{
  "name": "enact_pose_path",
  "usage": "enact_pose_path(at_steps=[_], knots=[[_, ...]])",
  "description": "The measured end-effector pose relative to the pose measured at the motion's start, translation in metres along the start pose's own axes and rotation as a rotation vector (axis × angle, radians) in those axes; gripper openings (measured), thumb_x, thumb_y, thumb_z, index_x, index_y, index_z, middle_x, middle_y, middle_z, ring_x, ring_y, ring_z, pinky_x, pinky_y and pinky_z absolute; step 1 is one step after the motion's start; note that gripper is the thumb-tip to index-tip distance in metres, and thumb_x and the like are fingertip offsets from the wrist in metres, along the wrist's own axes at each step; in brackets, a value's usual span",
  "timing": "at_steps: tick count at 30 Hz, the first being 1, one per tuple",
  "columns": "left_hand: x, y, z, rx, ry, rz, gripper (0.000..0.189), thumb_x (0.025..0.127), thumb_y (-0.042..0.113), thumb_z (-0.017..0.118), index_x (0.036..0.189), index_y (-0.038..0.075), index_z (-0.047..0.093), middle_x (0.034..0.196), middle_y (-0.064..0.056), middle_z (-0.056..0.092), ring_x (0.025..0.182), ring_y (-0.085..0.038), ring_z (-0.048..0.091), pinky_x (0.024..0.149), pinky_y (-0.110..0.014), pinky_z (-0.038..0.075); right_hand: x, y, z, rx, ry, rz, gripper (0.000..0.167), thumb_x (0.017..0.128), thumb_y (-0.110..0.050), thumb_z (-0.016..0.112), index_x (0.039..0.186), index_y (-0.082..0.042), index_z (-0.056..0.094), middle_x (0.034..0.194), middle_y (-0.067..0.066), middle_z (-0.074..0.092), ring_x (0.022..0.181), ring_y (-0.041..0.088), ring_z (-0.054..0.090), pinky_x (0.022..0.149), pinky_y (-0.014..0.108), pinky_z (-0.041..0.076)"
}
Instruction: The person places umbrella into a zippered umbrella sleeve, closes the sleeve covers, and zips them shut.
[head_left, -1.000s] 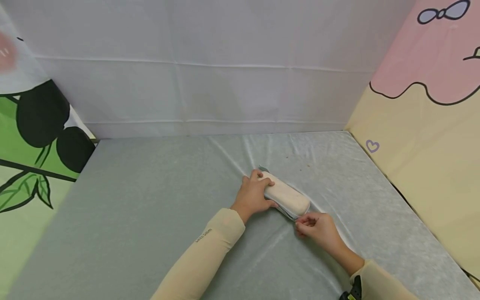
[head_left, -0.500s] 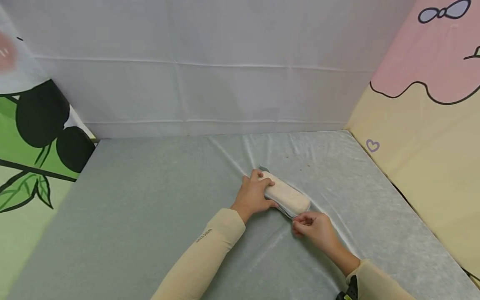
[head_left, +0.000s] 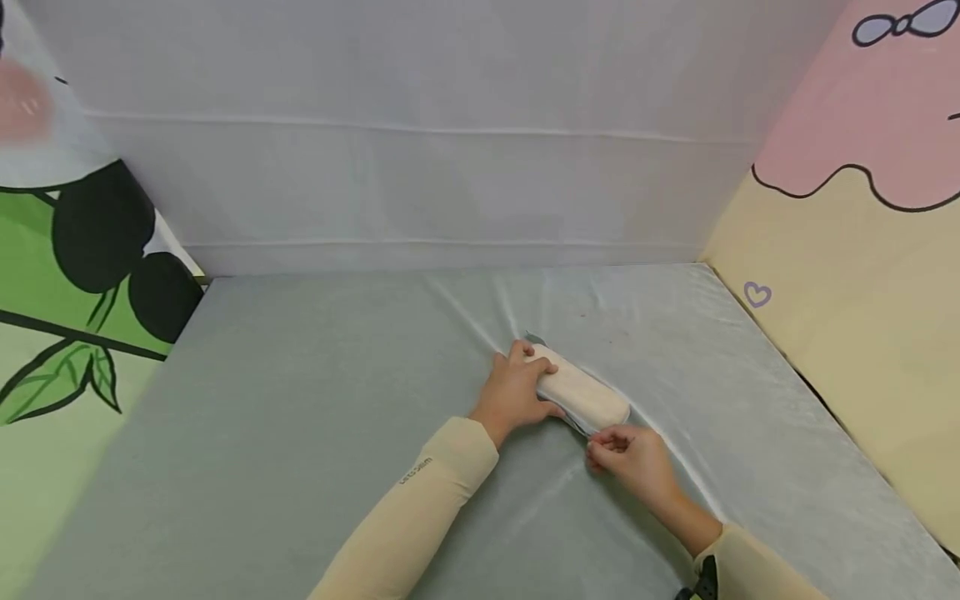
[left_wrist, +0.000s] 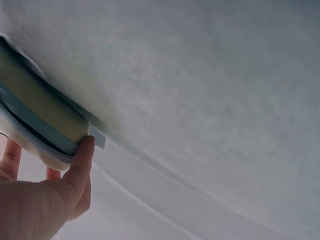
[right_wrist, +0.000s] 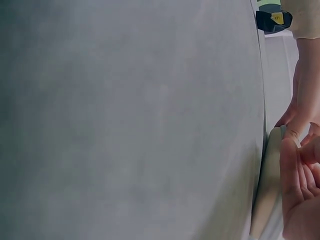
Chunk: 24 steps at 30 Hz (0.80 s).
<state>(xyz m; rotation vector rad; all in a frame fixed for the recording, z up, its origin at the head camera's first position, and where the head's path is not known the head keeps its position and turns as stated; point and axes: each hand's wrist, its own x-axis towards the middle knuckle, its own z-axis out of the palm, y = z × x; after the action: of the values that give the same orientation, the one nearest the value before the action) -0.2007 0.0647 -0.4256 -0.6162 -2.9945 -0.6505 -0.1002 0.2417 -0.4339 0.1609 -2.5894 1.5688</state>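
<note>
A cream pencil case (head_left: 585,396) with a grey-green zip band lies slanted on the grey cloth. My left hand (head_left: 513,387) grips its far left end, fingers over the top and thumb along the near side. In the left wrist view a dark gap runs along the zipper (left_wrist: 37,126), and a small ribbed tab (left_wrist: 98,138) sticks out by the fingertip. At the near right end, my right hand (head_left: 633,458) pinches at the zipper with thumb and forefinger; the fingers hide the pull. The right wrist view shows this hand (right_wrist: 300,200) close against the case (right_wrist: 269,185).
Grey velvety cloth (head_left: 300,417) with a few creases covers the table. A white curtain (head_left: 450,183) stands behind it. Printed panels border both sides: green with black shapes (head_left: 105,225) at left, yellow and pink (head_left: 840,292) at right.
My right hand has slid slightly left along the case's near side. The left hand keeps its grip on the far end. The head view has turned slightly left.
</note>
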Motion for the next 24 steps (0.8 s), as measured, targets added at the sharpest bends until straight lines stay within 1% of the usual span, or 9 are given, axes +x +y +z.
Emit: enact_pose_path(at_steps=[4, 8, 11, 13, 16, 19, 24], knots=[[0.003, 0.013, 0.006, -0.002, -0.029, 0.024, 0.061, 0.067, 0.055, 0.076, 0.121, 0.032, 0.061, 0.129, -0.002, 0.037, 0.098, -0.028, 0.043, 0.077, -0.029, 0.046, -0.007, 0.002, -0.005, -0.05, 0.079, -0.013, 0.006, 0.075, 0.01, 0.07, 0.073, 0.005, 0.068, 0.06, 0.004, 0.065, 0.049, 0.005, 0.06, 0.049, 0.019, 0.048], [0.006, 0.023, 0.012, 0.014, -0.045, 0.024, 0.059, 0.067, 0.056, 0.076, 0.121, 0.036, 0.061, 0.13, 0.001, 0.037, 0.101, -0.026, 0.043, 0.074, -0.027, 0.047, -0.012, 0.001, -0.007, -0.156, 0.149, -0.026, 0.008, 0.074, 0.009, 0.07, 0.07, 0.002, 0.069, 0.058, 0.0, 0.064, 0.049, 0.0, 0.057, 0.046, 0.017, 0.046], [0.005, 0.03, 0.013, 0.039, -0.056, 0.007, 0.059, 0.067, 0.056, 0.075, 0.121, 0.039, 0.06, 0.13, 0.004, 0.036, 0.101, -0.024, 0.042, 0.072, -0.026, 0.046, -0.014, -0.001, -0.008, -0.23, 0.177, -0.041, 0.009, 0.074, 0.007, 0.07, 0.07, -0.001, 0.07, 0.058, -0.002, 0.064, 0.049, -0.002, 0.056, 0.045, 0.016, 0.044], [0.004, 0.034, 0.014, 0.05, -0.063, 0.011, 0.058, 0.068, 0.056, 0.075, 0.122, 0.04, 0.059, 0.13, 0.005, 0.035, 0.101, -0.023, 0.042, 0.072, -0.024, 0.046, -0.016, -0.002, -0.01, -0.277, 0.201, -0.043, 0.011, 0.074, 0.006, 0.069, 0.068, -0.004, 0.07, 0.057, -0.004, 0.064, 0.049, -0.004, 0.055, 0.045, 0.016, 0.043], [0.002, 0.041, 0.015, 0.064, -0.07, 0.035, 0.057, 0.07, 0.057, 0.072, 0.123, 0.041, 0.057, 0.129, 0.005, 0.036, 0.1, -0.022, 0.043, 0.072, -0.022, 0.044, -0.019, -0.004, -0.013, -0.33, 0.236, -0.032, 0.013, 0.072, 0.005, 0.068, 0.066, -0.007, 0.07, 0.055, -0.006, 0.063, 0.047, -0.005, 0.053, 0.044, 0.015, 0.041], [0.001, 0.043, 0.013, 0.076, -0.062, 0.043, 0.057, 0.071, 0.058, 0.071, 0.124, 0.042, 0.057, 0.129, 0.005, 0.036, 0.098, -0.021, 0.043, 0.071, -0.021, 0.044, -0.019, -0.005, -0.015, -0.344, 0.243, -0.011, 0.014, 0.072, 0.005, 0.068, 0.066, -0.007, 0.07, 0.055, -0.007, 0.063, 0.047, -0.006, 0.054, 0.045, 0.015, 0.041], [0.001, 0.036, 0.006, 0.091, -0.026, -0.006, 0.057, 0.07, 0.057, 0.073, 0.122, 0.043, 0.058, 0.127, 0.006, 0.037, 0.095, -0.02, 0.044, 0.069, -0.022, 0.043, -0.01, -0.01, -0.011, -0.296, 0.199, -0.009, 0.011, 0.075, 0.004, 0.067, 0.068, -0.005, 0.07, 0.056, -0.006, 0.064, 0.049, -0.004, 0.056, 0.046, 0.016, 0.044]])
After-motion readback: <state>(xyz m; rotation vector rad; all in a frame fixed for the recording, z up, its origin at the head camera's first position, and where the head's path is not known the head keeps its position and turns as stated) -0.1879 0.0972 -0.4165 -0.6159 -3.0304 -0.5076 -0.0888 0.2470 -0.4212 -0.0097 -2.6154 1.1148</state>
